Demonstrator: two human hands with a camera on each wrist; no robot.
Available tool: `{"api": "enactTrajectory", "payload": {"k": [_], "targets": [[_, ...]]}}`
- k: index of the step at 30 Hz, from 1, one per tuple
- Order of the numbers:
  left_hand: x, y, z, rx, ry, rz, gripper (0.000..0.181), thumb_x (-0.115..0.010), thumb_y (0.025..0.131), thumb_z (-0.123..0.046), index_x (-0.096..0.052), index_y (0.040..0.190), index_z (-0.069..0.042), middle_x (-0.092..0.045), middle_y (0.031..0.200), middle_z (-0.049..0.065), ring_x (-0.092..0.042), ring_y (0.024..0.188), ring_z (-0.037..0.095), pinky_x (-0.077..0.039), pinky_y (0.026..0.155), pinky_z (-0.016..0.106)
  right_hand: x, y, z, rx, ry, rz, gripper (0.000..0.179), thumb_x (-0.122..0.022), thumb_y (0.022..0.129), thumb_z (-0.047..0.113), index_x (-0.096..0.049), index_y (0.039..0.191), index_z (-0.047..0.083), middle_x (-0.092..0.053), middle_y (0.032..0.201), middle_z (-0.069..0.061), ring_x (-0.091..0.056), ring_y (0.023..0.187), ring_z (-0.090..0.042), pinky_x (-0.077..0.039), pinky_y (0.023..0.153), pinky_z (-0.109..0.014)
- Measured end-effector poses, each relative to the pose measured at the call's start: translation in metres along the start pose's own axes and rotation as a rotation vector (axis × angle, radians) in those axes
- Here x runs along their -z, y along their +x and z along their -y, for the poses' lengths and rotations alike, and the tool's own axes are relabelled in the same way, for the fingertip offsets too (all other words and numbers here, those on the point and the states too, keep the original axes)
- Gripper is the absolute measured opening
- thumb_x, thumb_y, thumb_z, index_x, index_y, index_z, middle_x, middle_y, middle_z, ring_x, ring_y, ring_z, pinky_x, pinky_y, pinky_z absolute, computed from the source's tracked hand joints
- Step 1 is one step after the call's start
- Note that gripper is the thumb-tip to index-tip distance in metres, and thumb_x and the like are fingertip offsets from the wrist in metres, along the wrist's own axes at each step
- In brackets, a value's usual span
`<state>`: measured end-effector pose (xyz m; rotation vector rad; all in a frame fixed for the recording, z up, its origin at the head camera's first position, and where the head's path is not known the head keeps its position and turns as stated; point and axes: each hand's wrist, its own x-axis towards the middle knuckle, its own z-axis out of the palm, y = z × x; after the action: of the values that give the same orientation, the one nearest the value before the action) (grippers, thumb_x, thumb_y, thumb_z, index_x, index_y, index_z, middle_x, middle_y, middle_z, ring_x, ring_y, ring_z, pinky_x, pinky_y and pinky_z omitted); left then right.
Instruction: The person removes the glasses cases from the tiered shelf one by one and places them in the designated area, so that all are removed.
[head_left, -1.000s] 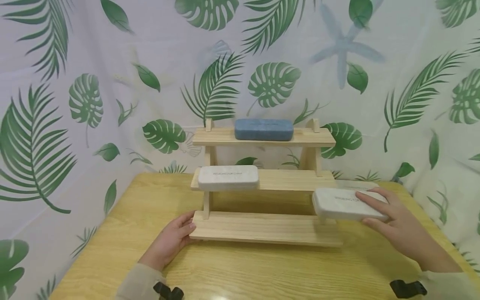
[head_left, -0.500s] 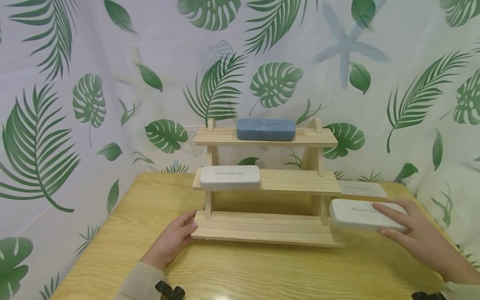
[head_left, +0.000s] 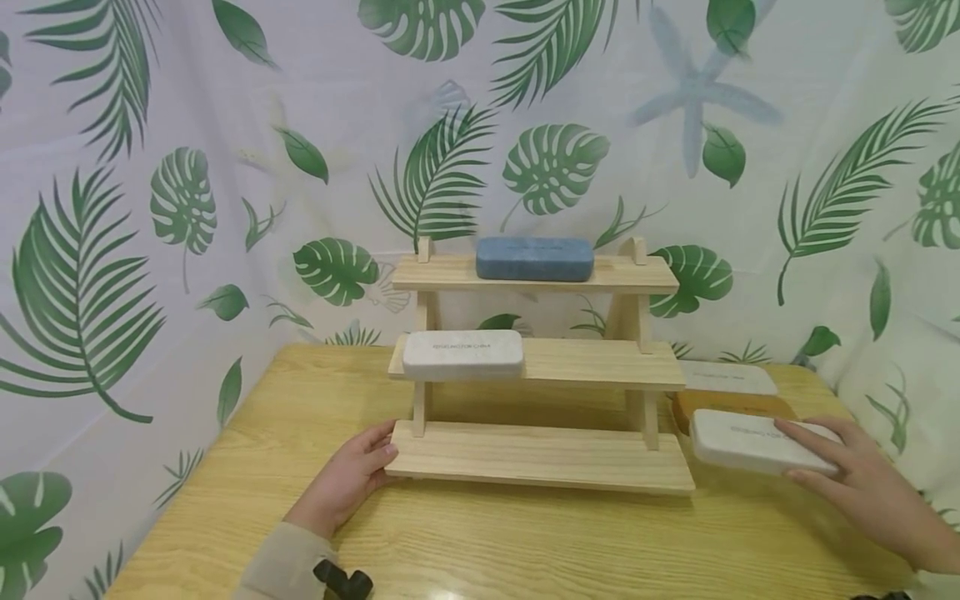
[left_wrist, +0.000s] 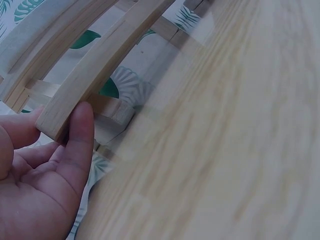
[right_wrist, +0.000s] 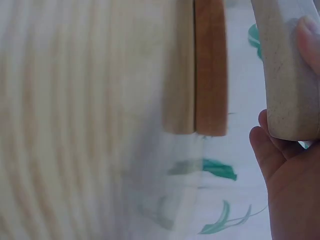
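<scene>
In the head view my left hand (head_left: pixel 347 482) grips the left end of the bottom board of a three-tier wooden stand (head_left: pixel 540 458). The left wrist view shows thumb and fingers pinching the board's end (left_wrist: pixel 56 120). At the right, my right hand (head_left: pixel 870 492) holds a pale grey glasses case (head_left: pixel 757 446) by its right end, with dark lettering on its lid. That case (right_wrist: pixel 290 75) appears above the table in the right wrist view. A similar pale case (head_left: pixel 462 354) sits at the left of the middle shelf. A blue glasses case (head_left: pixel 535 259) lies on the top shelf.
Behind the held case, an orange-brown case (head_left: pixel 731 406) lies on the wooden table (head_left: pixel 480 542), partly hidden. Farther back lies another pale case (head_left: pixel 727 378). A leaf-printed cloth (head_left: pixel 315 125) hangs behind and beside the table.
My right hand has moved the pale case right, downward and toward me, away from the stand. The orange-brown case has come into view behind it. My left hand keeps its grip on the board.
</scene>
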<state>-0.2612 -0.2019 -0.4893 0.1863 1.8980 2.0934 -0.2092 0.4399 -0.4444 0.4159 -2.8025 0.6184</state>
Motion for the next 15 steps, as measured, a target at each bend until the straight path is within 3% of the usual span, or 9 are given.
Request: {"api": "enactTrajectory", "payload": {"k": [4, 9, 15], "targets": [[0.000, 0.000, -0.001, -0.002, -0.003, 0.007, 0.058, -0.048, 0.109, -0.013, -0.023, 0.159, 0.001, -0.036, 0.154, 0.028, -0.051, 0.130, 0.034, -0.050, 0.101, 0.038, -0.004, -0.002, -0.008, -0.023, 0.008, 0.054, 0.066, -0.073, 0.095, 0.026, -0.046, 0.153, 0.010, -0.032, 0.141, -0.032, -0.037, 0.114, -0.052, -0.040, 0.074, -0.069], [-0.001, -0.001, -0.002, -0.008, 0.000, 0.031, 0.057, -0.047, 0.109, -0.013, -0.022, 0.159, 0.001, -0.034, 0.155, 0.028, -0.050, 0.131, 0.035, -0.049, 0.102, 0.039, -0.007, -0.002, -0.017, -0.069, 0.025, 0.143, 0.066, -0.069, 0.099, 0.032, -0.043, 0.154, 0.008, -0.027, 0.144, -0.036, -0.037, 0.115, -0.056, -0.043, 0.075, -0.071], [-0.001, -0.002, -0.002, -0.004, 0.014, 0.028, 0.058, -0.047, 0.109, -0.014, -0.021, 0.159, 0.001, -0.034, 0.155, 0.028, -0.050, 0.130, 0.034, -0.050, 0.101, 0.039, -0.013, 0.002, -0.023, -0.056, 0.010, 0.167, 0.062, -0.067, 0.100, 0.033, -0.046, 0.151, 0.004, -0.027, 0.142, -0.037, -0.034, 0.119, -0.057, -0.042, 0.077, -0.073]]}}
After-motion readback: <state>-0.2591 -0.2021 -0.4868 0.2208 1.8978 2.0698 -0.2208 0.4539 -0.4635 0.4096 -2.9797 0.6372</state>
